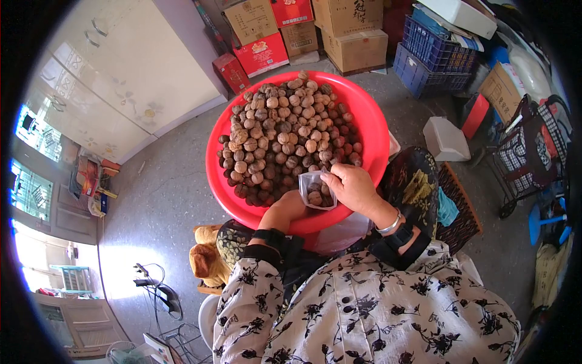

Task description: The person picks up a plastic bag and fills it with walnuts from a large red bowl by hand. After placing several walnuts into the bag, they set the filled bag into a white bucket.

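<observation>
A wide red plastic basin (pixel 376 136) in front of me is heaped with brown walnuts (pixel 285 121). At its near edge, a small clear plastic bag (pixel 308 180) stands with its mouth open and a few walnuts inside. My right hand (pixel 353 189) pinches the right side of the bag's rim between thumb and fingers. My left hand (pixel 291 209) is low on the left side of the bag, against the near walnuts. Its fingers are hidden, so their hold does not show.
Cardboard boxes (pixel 354 48) and blue crates (pixel 433 54) are stacked at the back. A white cabinet (pixel 121 73) stands on the left. Cables (pixel 157 291) lie on the floor at lower left. A checked trolley bag (pixel 527 151) and a white container (pixel 445 139) are on the right.
</observation>
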The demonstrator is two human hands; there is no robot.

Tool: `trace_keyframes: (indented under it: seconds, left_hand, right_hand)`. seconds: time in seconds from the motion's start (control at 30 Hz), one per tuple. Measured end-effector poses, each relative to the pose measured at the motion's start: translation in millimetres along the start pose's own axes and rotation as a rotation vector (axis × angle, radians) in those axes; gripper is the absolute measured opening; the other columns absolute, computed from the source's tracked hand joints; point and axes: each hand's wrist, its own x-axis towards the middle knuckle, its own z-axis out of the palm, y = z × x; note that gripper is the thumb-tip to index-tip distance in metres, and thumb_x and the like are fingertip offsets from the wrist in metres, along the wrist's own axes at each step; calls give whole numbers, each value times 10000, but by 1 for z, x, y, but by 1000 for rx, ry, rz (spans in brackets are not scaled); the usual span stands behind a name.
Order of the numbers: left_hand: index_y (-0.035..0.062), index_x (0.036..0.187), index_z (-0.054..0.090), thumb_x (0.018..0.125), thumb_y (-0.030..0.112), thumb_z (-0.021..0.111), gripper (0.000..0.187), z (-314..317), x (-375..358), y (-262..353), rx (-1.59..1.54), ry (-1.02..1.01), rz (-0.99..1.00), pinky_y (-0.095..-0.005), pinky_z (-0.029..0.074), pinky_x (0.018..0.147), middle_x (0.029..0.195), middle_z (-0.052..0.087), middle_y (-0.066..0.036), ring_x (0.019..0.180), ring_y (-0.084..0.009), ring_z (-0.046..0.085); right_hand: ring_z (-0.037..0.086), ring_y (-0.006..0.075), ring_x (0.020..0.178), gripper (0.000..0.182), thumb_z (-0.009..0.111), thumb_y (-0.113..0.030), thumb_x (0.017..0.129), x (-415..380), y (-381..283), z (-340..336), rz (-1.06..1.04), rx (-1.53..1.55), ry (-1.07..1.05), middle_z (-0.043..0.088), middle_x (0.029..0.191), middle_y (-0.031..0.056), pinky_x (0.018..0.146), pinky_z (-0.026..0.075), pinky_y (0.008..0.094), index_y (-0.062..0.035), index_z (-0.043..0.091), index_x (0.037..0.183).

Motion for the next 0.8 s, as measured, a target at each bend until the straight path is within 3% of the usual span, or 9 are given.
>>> trace_keyframes:
  seconds: [0.27, 0.37, 0.43, 0.47, 0.53, 0.57, 0.6, 0.7, 0.8]
  left_hand:
    - [109, 1084, 702, 872, 370, 600, 352, 5, 6, -11, -31, 138, 127, -443, 515, 863, 1099, 693, -188, 1031, -382, 650]
    - [74, 1057, 701, 853, 262, 637, 285, -7, 0, 4, -2, 170, -14, -449, 516, 840, 1063, 691, -204, 989, -397, 653]
    - [33, 1071, 680, 835, 174, 681, 275, -8, 1, -9, -61, 410, -117, -401, 540, 764, 986, 702, -178, 868, -346, 682]
    - [33, 1071, 680, 835, 174, 681, 275, -8, 3, -15, -59, 410, -116, -401, 540, 764, 986, 702, -178, 868, -346, 682]
    - [-4, 1105, 651, 834, 153, 713, 318, -17, -1, -11, -692, 505, -173, -325, 544, 703, 930, 685, -100, 814, -223, 667]
    - [6, 1132, 638, 889, 205, 700, 320, -20, -6, -10, -779, 505, -184, -265, 526, 677, 919, 659, -32, 803, -118, 619]
    - [6, 1132, 638, 889, 205, 700, 320, -25, -10, -6, -776, 502, -183, -265, 526, 677, 919, 659, -32, 803, -118, 619]
    - [47, 1166, 630, 961, 202, 640, 257, -32, -20, -6, -1240, 512, -59, -264, 508, 658, 898, 639, 4, 727, -83, 576]
    - [41, 1188, 619, 973, 188, 621, 261, -32, -25, -6, -1384, 460, 42, -280, 516, 692, 942, 652, -5, 761, -97, 593]
  right_hand:
    - [582, 382, 658, 323, 672, -252, 906, 0, 1, 3, -4, 26, 20, 559, 675, 167, 585, 449, 457, -17, 533, 735]
    - [583, 379, 660, 323, 673, -252, 906, -1, 3, 3, -7, 7, 42, 555, 674, 165, 583, 447, 456, -22, 531, 730]
    - [583, 375, 660, 325, 675, -251, 905, -1, 2, 3, -11, 22, 38, 553, 674, 162, 582, 447, 454, -25, 525, 726]
    - [583, 375, 660, 325, 675, -251, 905, -1, 2, 3, -11, 22, 40, 553, 674, 162, 582, 447, 454, -25, 525, 726]
    - [580, 374, 657, 327, 676, -250, 904, -1, 3, 4, -17, 19, 40, 551, 671, 159, 583, 448, 453, -26, 520, 726]
    - [580, 374, 657, 327, 676, -250, 904, -1, 3, 3, -15, 19, 44, 551, 671, 159, 583, 448, 453, -26, 520, 726]
    - [599, 377, 671, 325, 661, -272, 910, -1, 2, 3, -14, 6, 43, 575, 679, 159, 594, 465, 464, -33, 532, 731]
    - [618, 379, 684, 326, 648, -291, 914, -1, -1, -1, -8, -2, 39, 599, 686, 158, 607, 483, 473, -39, 542, 735]
    - [620, 379, 691, 320, 647, -288, 912, -1, -2, -2, -1, 2, 25, 603, 691, 158, 613, 485, 473, -38, 544, 740]
